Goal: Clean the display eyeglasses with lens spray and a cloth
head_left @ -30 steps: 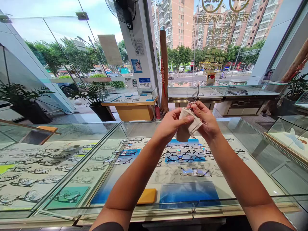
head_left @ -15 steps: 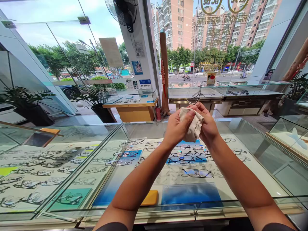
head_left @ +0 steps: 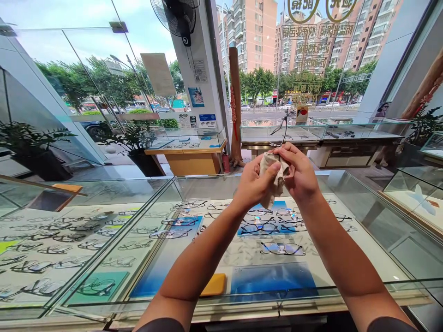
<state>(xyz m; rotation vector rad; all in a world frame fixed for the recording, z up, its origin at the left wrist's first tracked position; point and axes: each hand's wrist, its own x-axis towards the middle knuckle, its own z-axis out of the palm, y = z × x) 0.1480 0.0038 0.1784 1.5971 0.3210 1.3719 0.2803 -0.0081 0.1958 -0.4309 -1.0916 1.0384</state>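
Both my hands are raised above the glass display case, close together. My left hand (head_left: 255,182) is closed on a cream cloth (head_left: 270,184), thumb pressed on its front. Fingers of my right hand (head_left: 300,174) pinch a pair of glasses (head_left: 284,133) at the cloth's upper right edge. The thin dark temples stick up above my fingers, and the lenses are mostly hidden by the cloth and fingers. Beneath my hands, several eyeglasses (head_left: 282,249) lie in rows inside the case.
The glass case (head_left: 256,304) spans the front, with a yellow case (head_left: 213,284) and a blue sheet (head_left: 273,279) inside. A wooden-edged mirror (head_left: 51,198) stands left. Beyond are more display counters (head_left: 194,161), a wooden trunk (head_left: 235,106) and potted plants (head_left: 138,157).
The glasses' temples now stand more upright and show more clearly. The cloth is more bunched and hangs slightly further left, and my right hand has shifted slightly right.
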